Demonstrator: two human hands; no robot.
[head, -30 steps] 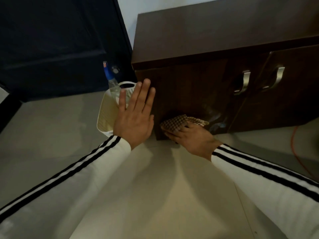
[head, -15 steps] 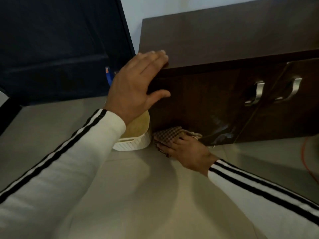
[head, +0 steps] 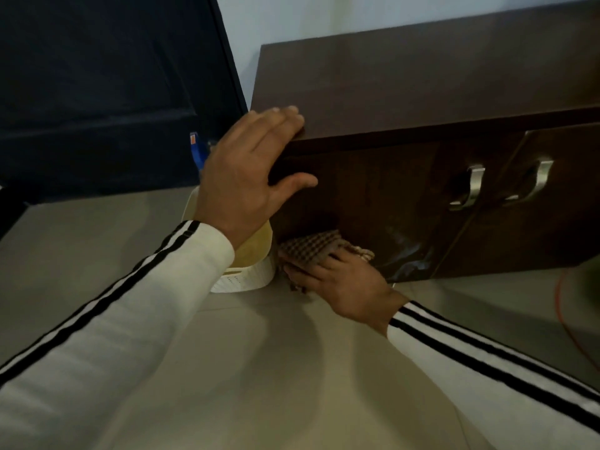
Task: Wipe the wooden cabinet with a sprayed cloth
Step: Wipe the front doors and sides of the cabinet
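Basket [head: 246,280] first: cream and perforated, it sits on the floor [head: 259,368] just beside the cabinet [head: 422,92], at its left end, and your left wrist hides much of it; behind it only the blue top of a bottle [head: 195,149] shows, the rest lost behind your left hand [head: 240,177]; that basket crowds the cabinet's lower left corner, right where the cloth [head: 311,246] is.

Your left hand lies flat and relaxed, fingers straight on the cabinet's top at its front left corner, thumb spread out before the front panel, holding nothing; your right hand [head: 341,280] is low at the foot of the cabinet's front, fingers curled over the bunched checked cloth and pressing it to the wood near the left edge; the cloth touches the panel just above the floor.

To the right on the cabinet's front, two curved metal handles [head: 470,186] hang side by side on the doors; a glossy reflection shows low on the panel right of your right hand; an orange cable [head: 565,319] runs over the floor past the cabinet's right end.

Floor is pale and smooth, with your arms' shadows on it; a dark panelled door [head: 97,92] stands left of the cabinet, a pale wall [head: 292,17] behind it; lighting is dim.
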